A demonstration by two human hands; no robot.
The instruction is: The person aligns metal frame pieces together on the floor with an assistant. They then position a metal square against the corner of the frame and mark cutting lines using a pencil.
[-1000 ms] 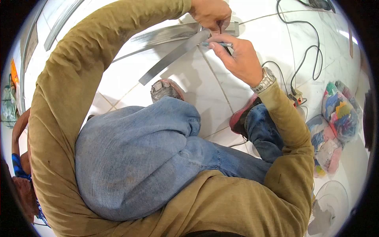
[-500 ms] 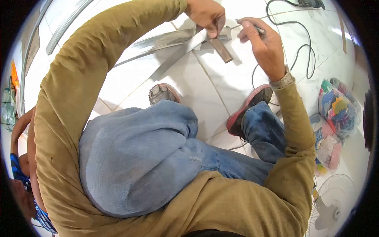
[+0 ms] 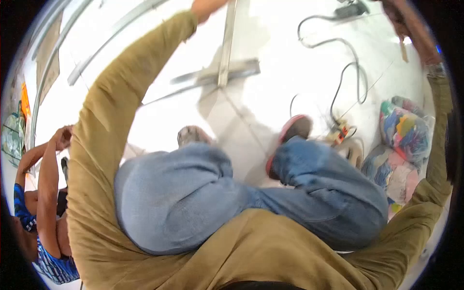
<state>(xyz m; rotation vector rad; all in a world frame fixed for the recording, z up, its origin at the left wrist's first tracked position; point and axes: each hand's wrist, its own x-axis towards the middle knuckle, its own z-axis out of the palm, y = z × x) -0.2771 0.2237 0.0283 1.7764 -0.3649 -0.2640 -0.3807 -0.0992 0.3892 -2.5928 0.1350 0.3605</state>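
At the top edge my left hand (image 3: 208,8) is cut off by the frame, so its fingers are hidden. Beside it a long narrow metal bar (image 3: 226,48) runs down across a flat metal piece (image 3: 244,68) on the tiled floor. My right hand (image 3: 408,24) is reached out to the far top right, smeared by motion; what it holds, if anything, cannot be made out. Just below it shows a thin tan strip (image 3: 403,50).
A black cable (image 3: 356,72) winds over the floor near an orange-and-white socket block (image 3: 340,134). Stuffed plastic bags (image 3: 406,128) lie at the right. Metal profiles (image 3: 111,38) lie at the upper left. Another person's forearm (image 3: 48,193) is at the left edge.
My right hand has swung far out to the right, and my left hand has moved up and left. The brown piece and the diagonal grey strip no longer show. The view has shifted.
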